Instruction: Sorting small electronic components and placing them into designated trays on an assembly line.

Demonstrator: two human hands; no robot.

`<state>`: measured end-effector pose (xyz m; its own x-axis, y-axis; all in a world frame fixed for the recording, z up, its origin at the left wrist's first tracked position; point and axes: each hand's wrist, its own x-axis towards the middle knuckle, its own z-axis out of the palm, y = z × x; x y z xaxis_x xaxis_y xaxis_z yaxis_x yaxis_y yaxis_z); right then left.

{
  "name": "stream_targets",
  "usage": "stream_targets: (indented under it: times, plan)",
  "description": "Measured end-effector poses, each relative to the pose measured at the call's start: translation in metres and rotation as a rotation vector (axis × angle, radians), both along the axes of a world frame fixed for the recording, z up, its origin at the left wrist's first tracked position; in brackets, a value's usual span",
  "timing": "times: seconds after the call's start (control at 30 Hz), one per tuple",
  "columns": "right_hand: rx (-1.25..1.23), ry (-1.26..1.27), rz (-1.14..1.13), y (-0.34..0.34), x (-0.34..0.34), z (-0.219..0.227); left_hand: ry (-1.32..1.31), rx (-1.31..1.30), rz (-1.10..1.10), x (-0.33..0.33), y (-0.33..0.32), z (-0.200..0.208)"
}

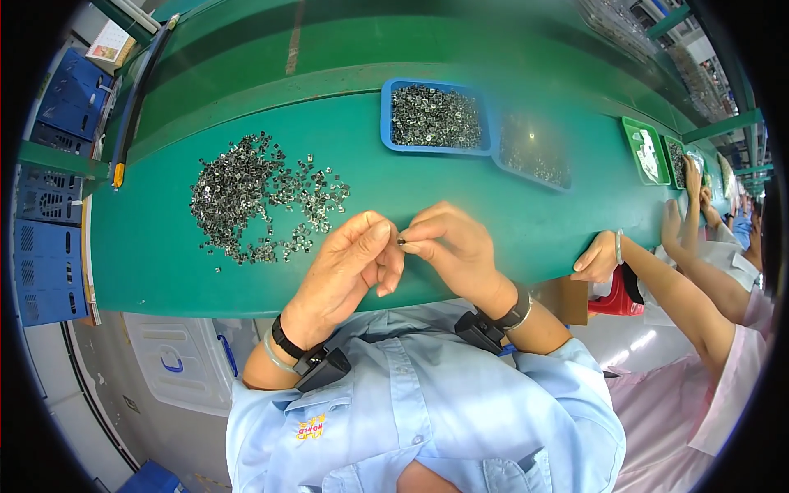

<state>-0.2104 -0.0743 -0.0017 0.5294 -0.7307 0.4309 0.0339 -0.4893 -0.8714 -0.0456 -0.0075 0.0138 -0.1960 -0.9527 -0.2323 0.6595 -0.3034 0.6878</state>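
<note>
Head view: tiny black piece (401,241), too small to make out its outline, pinched between thumb and forefinger of the right hand (456,246) above the green, flat-topped desk (353,135). Left hand (349,259) half curled, fingertips just beside the piece; cannot tell whether also gripping. Forearms angled inward, hands nearly meeting. Beyond, to the left, loose pile of small black-and-silver square pieces (234,193); farther right, blue rectangular plastic tray (385,119) full of similar ones.

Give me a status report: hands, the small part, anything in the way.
Right hand pinching small dark part. Left hand right beside it, grip unclear. Loose pile beyond left hand. No obstruction seen between hands.
</note>
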Motion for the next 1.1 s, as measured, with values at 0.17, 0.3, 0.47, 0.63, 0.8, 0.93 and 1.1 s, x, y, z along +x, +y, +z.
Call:
stream_targets:
  times: [0.17, 0.3, 0.47, 0.63, 0.8, 0.93, 1.1]
  plan:
    - [-0.007, 0.019, 0.009, 0.001, -0.002, -0.002, -0.048, 0.016, -0.034, 0.0, 0.0, -0.002]
    - [0.003, 0.044, 0.01, 0.002, -0.003, -0.003, -0.025, 0.013, -0.05, 0.0, 0.001, -0.004]
    - [0.017, 0.048, -0.015, 0.004, 0.0, -0.004, -0.046, -0.014, -0.012, -0.001, 0.002, -0.006]
    - [-0.151, 0.147, -0.045, -0.019, 0.004, 0.007, 0.028, 0.032, 0.042, 0.0, 0.0, -0.007]
    - [-0.211, 0.279, -0.221, -0.086, 0.016, 0.018, 0.032, 0.064, 0.071, 0.012, 0.014, -0.013]
    - [-0.388, 0.42, -0.163, -0.102, 0.037, 0.015, 0.023, 0.104, 0.067, 0.021, 0.021, -0.021]
    - [-0.357, 0.54, 0.107, -0.084, 0.08, 0.006, 0.063, 0.112, 0.08, 0.03, 0.024, -0.025]
